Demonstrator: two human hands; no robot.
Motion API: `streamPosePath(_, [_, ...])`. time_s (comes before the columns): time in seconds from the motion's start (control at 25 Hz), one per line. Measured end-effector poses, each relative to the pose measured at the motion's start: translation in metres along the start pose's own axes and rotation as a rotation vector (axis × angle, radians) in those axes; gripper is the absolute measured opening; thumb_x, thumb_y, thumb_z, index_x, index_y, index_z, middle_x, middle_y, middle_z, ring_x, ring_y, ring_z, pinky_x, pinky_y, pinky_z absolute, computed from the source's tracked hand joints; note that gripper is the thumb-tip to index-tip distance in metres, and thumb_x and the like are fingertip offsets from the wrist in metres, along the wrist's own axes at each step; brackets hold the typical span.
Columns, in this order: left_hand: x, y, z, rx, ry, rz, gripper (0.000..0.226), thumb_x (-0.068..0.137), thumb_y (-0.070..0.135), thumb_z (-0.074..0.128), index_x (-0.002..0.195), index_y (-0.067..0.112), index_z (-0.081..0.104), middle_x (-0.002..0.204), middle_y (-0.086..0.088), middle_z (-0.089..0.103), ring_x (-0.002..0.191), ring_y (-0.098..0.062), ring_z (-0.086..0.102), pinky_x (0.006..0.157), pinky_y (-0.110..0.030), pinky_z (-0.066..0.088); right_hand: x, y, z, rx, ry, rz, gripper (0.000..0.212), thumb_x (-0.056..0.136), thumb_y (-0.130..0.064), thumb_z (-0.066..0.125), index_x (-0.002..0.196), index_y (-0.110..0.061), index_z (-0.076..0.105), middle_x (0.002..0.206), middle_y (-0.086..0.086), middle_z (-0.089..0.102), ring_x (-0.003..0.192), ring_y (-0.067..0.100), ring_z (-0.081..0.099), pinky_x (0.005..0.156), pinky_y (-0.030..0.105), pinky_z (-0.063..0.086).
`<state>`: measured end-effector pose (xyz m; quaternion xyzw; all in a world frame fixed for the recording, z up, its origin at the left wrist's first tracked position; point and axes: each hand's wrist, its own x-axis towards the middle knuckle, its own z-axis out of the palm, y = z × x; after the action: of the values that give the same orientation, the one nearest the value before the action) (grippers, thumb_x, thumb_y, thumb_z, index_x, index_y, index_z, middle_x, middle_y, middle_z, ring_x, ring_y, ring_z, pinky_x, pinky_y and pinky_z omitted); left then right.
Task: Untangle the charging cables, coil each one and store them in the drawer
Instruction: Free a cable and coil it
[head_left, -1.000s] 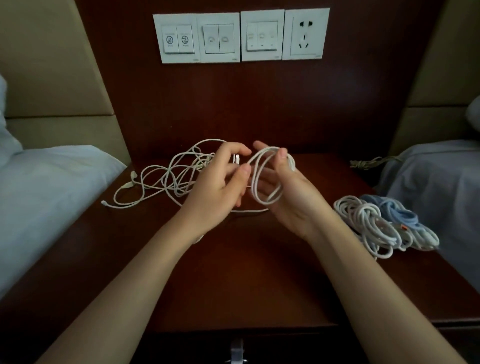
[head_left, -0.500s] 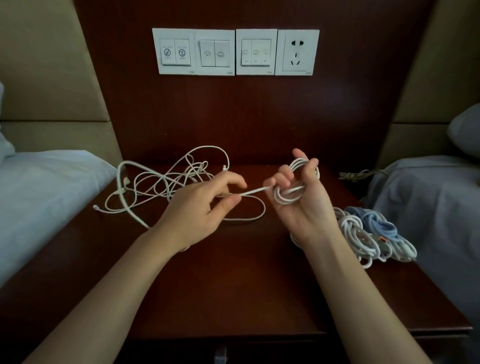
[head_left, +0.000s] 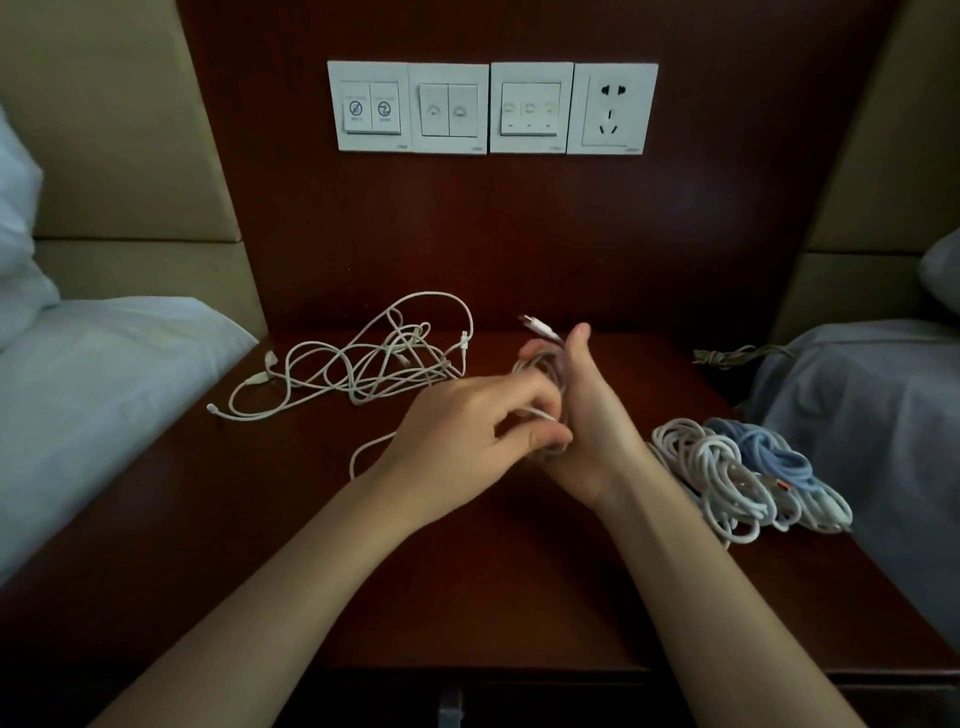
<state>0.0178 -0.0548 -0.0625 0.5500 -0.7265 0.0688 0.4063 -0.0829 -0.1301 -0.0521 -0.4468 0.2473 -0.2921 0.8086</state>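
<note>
Both hands meet above the middle of the desk (head_left: 493, 582). The right hand (head_left: 597, 421) stands palm-left with thumb raised, its fingers curled through the loops of a partly wound white cable (head_left: 543, 366). The left hand (head_left: 467, 434) is curled against it, thumb and fingertips apparently pinching a strand of that same cable, though blur there makes the exact grip hard to read. One plug end (head_left: 537, 326) sticks up behind the right thumb, and a loose tail (head_left: 363, 452) curves down to the desk by the left wrist. The dark wood in front of the forearms is bare up to the near edge, while a bed (head_left: 104, 395) presses close on the left and another bed (head_left: 857, 415) on the right, with a wooden panel carrying a switch panel (head_left: 493, 106) closing off the back. A tangle of thin white cables (head_left: 363, 369) sprawls over the back left of the desk, with one connector lying near the left edge. At the right edge sits a pile of coiled cables (head_left: 722, 467), white loops in front and a pale blue coil (head_left: 774, 454) behind, touching one another. A brownish cord (head_left: 727, 356) lies at the back right corner. At the bottom edge of the view, the drawer handle (head_left: 451, 706) shows; the drawer's inside is hidden.
</note>
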Motion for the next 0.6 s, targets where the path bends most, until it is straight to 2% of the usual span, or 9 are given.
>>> streamPosePath(0.08, [0.0,0.001,-0.003,0.015,0.103,-0.112,0.038,0.07,0.057,0.066,0.082,0.034,0.038,0.055,0.01,0.052,0.055,-0.009,0.052,0.054,-0.026,0.045,-0.002,0.003,0.001,-0.009,-0.09,0.05,0.052,0.095,-0.058,0.025,0.099,-0.015,0.054,0.063,0.002,0.056,0.051,0.011,0.047,0.044,0.019,0.033])
streamPosePath(0.12, [0.001,-0.001,-0.005,-0.001,0.12,-0.151,0.043,0.067,0.061,0.066,0.081,0.033,0.036,0.055,0.009,0.05,0.051,-0.009,0.048,0.053,-0.025,0.043,-0.003,0.004,0.002,-0.023,-0.121,0.063,0.051,0.097,-0.055,0.025,0.099,-0.014,0.055,0.061,0.003,0.055,0.047,0.009,0.042,0.038,0.016,0.027])
streamPosePath(0.2, [0.003,-0.004,-0.009,-0.084,0.071,-0.221,0.043,0.065,0.062,0.068,0.081,0.031,0.044,0.058,0.008,0.051,0.049,-0.006,0.044,0.054,-0.024,0.04,-0.003,0.005,0.001,-0.085,-0.15,0.074,0.05,0.097,-0.053,0.026,0.091,-0.014,0.055,0.061,0.002,0.05,0.041,0.005,0.035,0.032,0.013,0.021])
streamPosePath(0.32, [0.005,-0.007,-0.018,-0.337,-0.07,-0.31,0.03,0.07,0.045,0.072,0.092,0.033,0.054,0.064,0.01,0.049,0.055,-0.007,0.049,0.059,-0.031,0.043,-0.003,0.006,0.001,-0.174,-0.194,0.092,0.051,0.096,-0.057,0.024,0.089,-0.016,0.053,0.062,0.0,0.039,0.039,0.003,0.028,0.032,0.012,0.017])
streamPosePath(0.44, [0.004,-0.007,-0.021,-0.434,-0.119,-0.299,0.021,0.087,0.017,0.063,0.104,0.026,0.054,0.075,0.006,0.051,0.059,-0.006,0.059,0.06,-0.021,0.048,-0.003,0.005,-0.001,-0.189,-0.269,0.09,0.063,0.092,-0.064,0.017,0.08,-0.014,0.053,0.056,0.001,0.044,0.038,0.003,0.025,0.031,0.011,0.015])
streamPosePath(0.52, [0.003,-0.006,-0.021,-0.322,-0.029,-0.276,0.022,0.086,0.022,0.065,0.104,0.03,0.055,0.076,0.006,0.051,0.055,-0.001,0.056,0.057,-0.014,0.045,-0.003,0.003,-0.001,-0.162,-0.333,0.115,0.071,0.088,-0.07,0.013,0.079,-0.012,0.054,0.053,0.003,0.044,0.035,0.002,0.024,0.03,0.01,0.015])
streamPosePath(0.6, [0.004,-0.007,-0.021,-0.06,0.108,-0.237,0.032,0.075,0.047,0.07,0.103,0.037,0.058,0.081,0.013,0.048,0.057,0.0,0.049,0.055,-0.011,0.039,-0.003,0.002,-0.001,-0.126,-0.406,0.171,0.081,0.083,-0.075,0.011,0.083,-0.01,0.06,0.052,0.005,0.044,0.033,0.002,0.023,0.028,0.009,0.015])
